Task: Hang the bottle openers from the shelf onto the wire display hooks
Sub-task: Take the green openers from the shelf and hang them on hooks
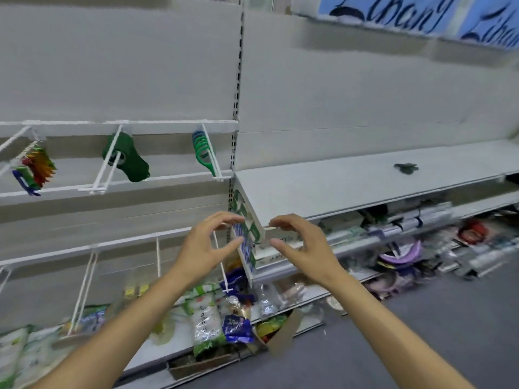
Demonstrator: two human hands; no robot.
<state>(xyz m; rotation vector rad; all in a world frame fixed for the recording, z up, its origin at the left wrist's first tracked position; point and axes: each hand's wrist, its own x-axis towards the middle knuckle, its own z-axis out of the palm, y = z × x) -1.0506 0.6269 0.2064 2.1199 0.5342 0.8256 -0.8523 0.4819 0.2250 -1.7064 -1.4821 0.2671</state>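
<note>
Both hands are raised in front of the shelving with nothing in them. The left hand (206, 242) has its fingers loosely curved and spread wide, thumb apart from the fingers; the right hand (297, 242) mirrors it, fingers arched and thumb apart. The two hands face each other, close but not touching, in front of the blue-and-green end label (247, 234) at the corner of the shelf (323, 189). One dark green item (406, 167) — blurred, apparently a bottle opener — lies alone on the shelf, well to the right of the hands and near the back panel. On the left-hand bay, wire display hooks (104, 169) project from a white rail. Three carry goods: a cluster of green and blue loop-handled bottle openers (202, 150) on the hook nearest the upright, a dark green opener (126, 158) on the middle hook, and a fan of multicoloured items (35, 167) on the far left hook. Below, further wire hooks (84, 290) stand above packaged goods (207, 318) — green, white and blue bags — on the lower shelves.
</note>
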